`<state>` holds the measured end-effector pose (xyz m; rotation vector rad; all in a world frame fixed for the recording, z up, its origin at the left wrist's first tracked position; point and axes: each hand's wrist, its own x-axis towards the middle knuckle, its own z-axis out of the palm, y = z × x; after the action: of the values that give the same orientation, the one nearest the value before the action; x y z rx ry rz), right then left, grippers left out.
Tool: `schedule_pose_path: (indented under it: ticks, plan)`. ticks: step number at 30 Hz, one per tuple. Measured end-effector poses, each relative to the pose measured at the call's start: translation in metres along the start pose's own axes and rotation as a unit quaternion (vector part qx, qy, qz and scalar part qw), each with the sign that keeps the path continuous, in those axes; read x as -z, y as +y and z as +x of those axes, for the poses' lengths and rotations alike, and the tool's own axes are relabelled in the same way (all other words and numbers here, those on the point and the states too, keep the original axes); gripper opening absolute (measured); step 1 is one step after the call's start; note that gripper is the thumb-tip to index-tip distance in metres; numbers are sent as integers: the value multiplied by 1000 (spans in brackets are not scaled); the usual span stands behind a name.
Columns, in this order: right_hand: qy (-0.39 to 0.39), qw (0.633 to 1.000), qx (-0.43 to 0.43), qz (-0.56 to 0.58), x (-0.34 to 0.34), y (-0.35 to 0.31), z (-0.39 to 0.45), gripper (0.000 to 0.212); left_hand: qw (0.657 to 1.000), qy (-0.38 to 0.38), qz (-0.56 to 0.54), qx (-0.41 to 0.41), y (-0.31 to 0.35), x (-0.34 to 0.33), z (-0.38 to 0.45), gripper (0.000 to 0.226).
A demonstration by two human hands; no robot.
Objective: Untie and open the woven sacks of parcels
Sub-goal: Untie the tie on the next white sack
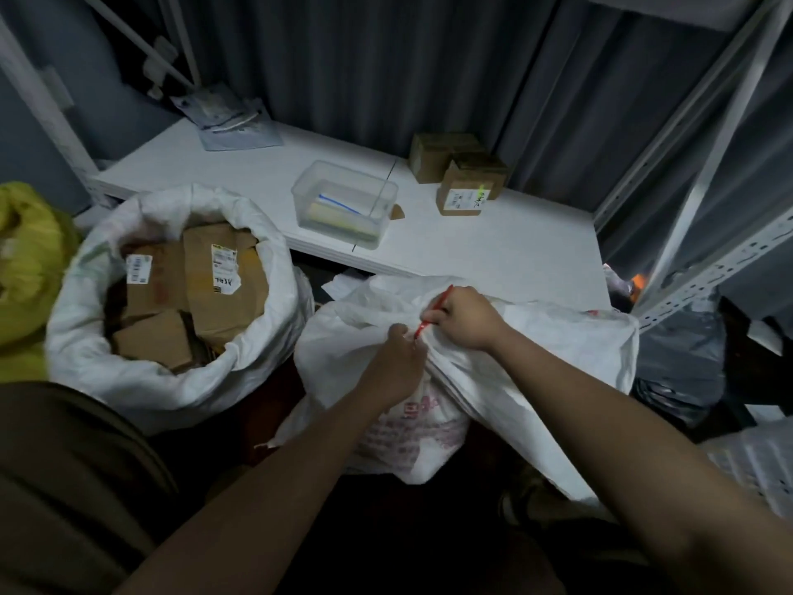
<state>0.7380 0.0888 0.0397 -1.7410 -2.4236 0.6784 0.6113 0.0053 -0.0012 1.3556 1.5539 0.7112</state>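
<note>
A white woven sack (536, 350) with red print lies closed in front of me, its neck bunched and bound by a red tie (435, 309). My left hand (397, 362) grips the gathered neck just below the tie. My right hand (465, 317) pinches the red tie, whose free end sticks up past my fingers. To the left stands a second white sack (141, 380), open with its rim rolled down, full of brown cardboard parcels (214, 289) with labels.
A white table (493, 246) runs behind the sacks, carrying a clear plastic tub (343, 204), two small cardboard boxes (463, 182) and some grey mailers (231, 122). A yellow bag (25, 268) sits far left. Metal shelving (708, 234) and dark bags (678, 362) stand right.
</note>
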Motion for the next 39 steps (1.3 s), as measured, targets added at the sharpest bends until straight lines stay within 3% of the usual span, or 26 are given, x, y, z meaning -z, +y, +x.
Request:
schedule_pose_path:
  ticks: [6, 10, 16, 20, 24, 27, 32, 39]
  plan:
    - [123, 974, -26, 190, -41, -63, -34, 41, 984, 99, -146, 0, -25, 43, -30, 36]
    - [130, 939, -112, 299, -103, -73, -75, 24, 994, 65, -80, 29, -61, 54, -57, 22]
    - [185, 885, -183, 386, -126, -86, -107, 28, 995, 60, 81, -27, -70, 48, -82, 15]
    - [180, 838, -209, 472, -129, -87, -116, 25, 991, 67, 107, -35, -76, 45, -93, 18]
    - [148, 785, -216, 562, -128, -88, -121, 17, 984, 120, 119, -58, -75, 45, -100, 14]
    - [150, 807, -196, 537, -137, -90, -122, 20, 968, 166, 165, -90, -80, 43, -105, 12]
    - [219, 839, -171, 468, -148, -100, -125, 23, 949, 196, 218, -120, -88, 39, -109, 15]
    - [251, 853, -185, 418, -154, -108, -120, 19, 965, 180, 144, -127, -88, 38, -106, 12]
